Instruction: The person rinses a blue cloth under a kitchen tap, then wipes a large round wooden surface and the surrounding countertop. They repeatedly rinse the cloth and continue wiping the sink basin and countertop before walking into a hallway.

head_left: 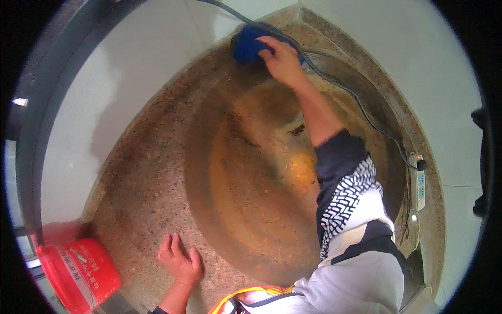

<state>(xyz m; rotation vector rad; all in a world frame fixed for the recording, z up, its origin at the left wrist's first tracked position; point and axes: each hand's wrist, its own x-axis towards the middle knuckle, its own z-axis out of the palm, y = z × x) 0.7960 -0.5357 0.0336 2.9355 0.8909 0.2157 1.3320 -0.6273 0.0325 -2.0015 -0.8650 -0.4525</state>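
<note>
My right arm reaches to the far side of a large round brownish wok [235, 188] sunk into a speckled stone counter [146, 183]. At its far rim my right hand [282, 60] is closed on a dark blue cloth [248, 44], part of which the fingers cover. A dark cable [361, 104] passes close by this cloth and hand. Near me, on the left, my left hand [180, 261] rests on the stone with its fingers apart, holding nothing. Dark bits of debris [298, 130] lie in the wok, which looks wet and shiny in places.
A red bucket [83, 272] stands at the lower left, beside the counter. Along the right edge lies a white power strip [417, 188] with the cable's plug in it. Pale walls [146, 68] enclose the far corner. Dry twigs [407, 220] lie by the wok's right rim.
</note>
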